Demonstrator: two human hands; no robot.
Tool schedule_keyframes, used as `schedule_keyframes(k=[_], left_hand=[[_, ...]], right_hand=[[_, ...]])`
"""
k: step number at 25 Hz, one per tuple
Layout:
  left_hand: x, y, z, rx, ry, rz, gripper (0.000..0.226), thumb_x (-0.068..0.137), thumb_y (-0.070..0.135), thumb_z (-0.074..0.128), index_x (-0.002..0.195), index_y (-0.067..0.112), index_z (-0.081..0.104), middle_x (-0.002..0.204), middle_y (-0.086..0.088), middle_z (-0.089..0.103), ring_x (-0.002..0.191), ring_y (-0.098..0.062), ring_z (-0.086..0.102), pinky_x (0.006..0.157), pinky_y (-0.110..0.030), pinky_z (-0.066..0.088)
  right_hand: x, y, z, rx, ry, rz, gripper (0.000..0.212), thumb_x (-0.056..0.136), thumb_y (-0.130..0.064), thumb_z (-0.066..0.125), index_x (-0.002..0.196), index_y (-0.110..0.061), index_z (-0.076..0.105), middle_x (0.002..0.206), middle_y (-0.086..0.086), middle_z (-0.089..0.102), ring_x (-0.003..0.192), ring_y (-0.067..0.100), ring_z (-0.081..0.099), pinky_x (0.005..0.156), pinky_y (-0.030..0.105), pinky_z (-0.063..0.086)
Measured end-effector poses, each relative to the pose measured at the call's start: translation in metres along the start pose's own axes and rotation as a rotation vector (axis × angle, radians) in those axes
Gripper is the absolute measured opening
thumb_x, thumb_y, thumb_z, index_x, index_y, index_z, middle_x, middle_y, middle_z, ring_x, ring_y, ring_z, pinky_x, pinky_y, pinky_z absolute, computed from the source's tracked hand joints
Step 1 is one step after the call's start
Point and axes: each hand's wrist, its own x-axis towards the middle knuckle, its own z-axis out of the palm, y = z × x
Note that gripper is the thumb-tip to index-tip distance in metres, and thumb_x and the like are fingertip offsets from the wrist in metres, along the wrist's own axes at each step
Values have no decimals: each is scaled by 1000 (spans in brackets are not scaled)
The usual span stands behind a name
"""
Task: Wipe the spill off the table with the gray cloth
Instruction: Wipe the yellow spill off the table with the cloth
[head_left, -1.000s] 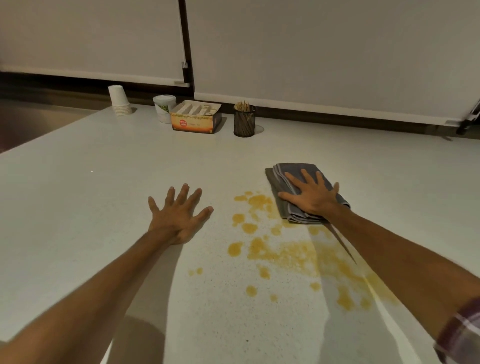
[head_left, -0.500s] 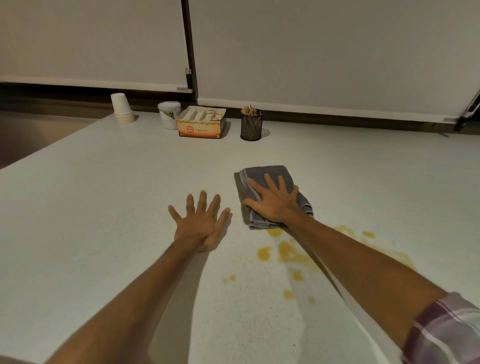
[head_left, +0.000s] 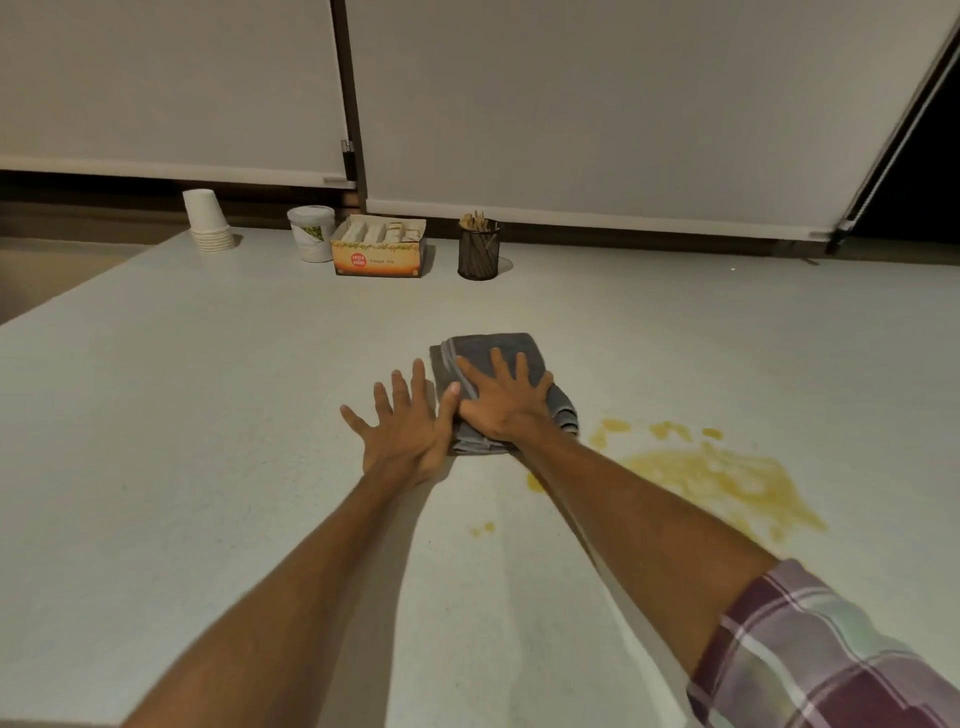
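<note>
Pale roller blinds hang behind a wide, speckled off-white tabletop (head_left: 182, 415), seen from the single head view; along its far edge stand a stack of white paper cups (head_left: 208, 221), a white lidded tub (head_left: 311, 233), an open orange cardboard tea box (head_left: 378, 248) and a black mesh holder of wooden sticks (head_left: 478, 249), all well apart from the work. Near the middle lies the folded gray cloth (head_left: 498, 353); the right hand (head_left: 506, 402) presses flat on it, fingers spread, its grip wide and closed on nothing; the left hand (head_left: 408, 431) lies open just beside the cloth's left edge, thumb touching it, also holding nothing. To the right of the cloth spreads the yellow-orange spill (head_left: 717, 478), with small drops (head_left: 482, 529) nearer the person.

Judging by its folds, the cloth is soft, light and thick enough to soak; it should slide readily under a flat palm, though it may bunch, so pressing on its middle seems best. Open tabletop surrounds the spill on every side; the near edge is out of view, and a sweep toward it could push liquid over.
</note>
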Motion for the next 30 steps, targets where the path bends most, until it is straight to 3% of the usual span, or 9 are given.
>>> schedule_keyframes(k=[3, 5, 8, 12, 19, 24, 30], left_hand=[[-9, 1, -10, -121, 10, 8, 78, 90, 69, 5, 156, 28, -2, 166, -4, -6, 152, -23, -10, 115, -63, -15], [-18, -5, -17, -25, 25, 35, 79, 91, 68, 9, 156, 24, 3, 165, -5, -5, 152, -24, -9, 115, -63, -13], [-42, -18, -19, 194, 68, 90, 75, 94, 64, 12, 156, 23, 8, 166, -6, -2, 152, -27, -4, 112, -65, -13], [-73, -32, -19, 148, 23, 22, 63, 98, 55, 12, 154, 26, 17, 165, -5, 8, 152, -27, 3, 113, -68, -8], [-86, -30, -16, 171, 34, 128, 80, 89, 71, 4, 155, 27, 10, 165, -4, 9, 152, -27, 5, 114, -64, -11], [-88, -34, -14, 137, 98, 92, 84, 88, 72, 5, 153, 21, 20, 162, -6, 20, 150, -27, 15, 115, -66, -6], [-90, -36, -17, 141, 110, 98, 87, 85, 74, 2, 145, 19, 31, 154, -6, 31, 145, -32, 22, 111, -71, 1]], right_hand=[[-56, 6, 17, -10, 50, -55, 77, 75, -83, 20, 146, -57, 4, 164, -4, -7, 149, 32, -11, 110, 68, -9], [-77, 17, 20, -17, 70, -36, 80, 72, -87, 19, 145, -59, 3, 164, -8, -7, 150, 28, -11, 111, 66, -8], [-81, 11, 7, 15, 26, 43, 80, 77, -85, 25, 148, -54, 4, 164, -6, -9, 149, 31, -13, 111, 69, -8], [-91, -19, 2, 9, -1, 87, 74, 87, -75, 25, 152, -46, 4, 164, 2, -10, 148, 37, -14, 111, 69, -9], [-181, 10, 31, 17, 101, -18, 81, 70, -82, 16, 147, -56, 6, 164, -9, -5, 150, 24, -11, 112, 65, -11], [-175, -13, 13, 35, -28, 31, 85, 78, -84, 26, 150, -49, -1, 163, -1, -15, 147, 36, -19, 104, 76, -13], [-212, 20, 22, 28, 60, -82, 68, 86, -71, 28, 149, -52, 11, 165, -6, -3, 150, 26, -9, 111, 66, -10]])
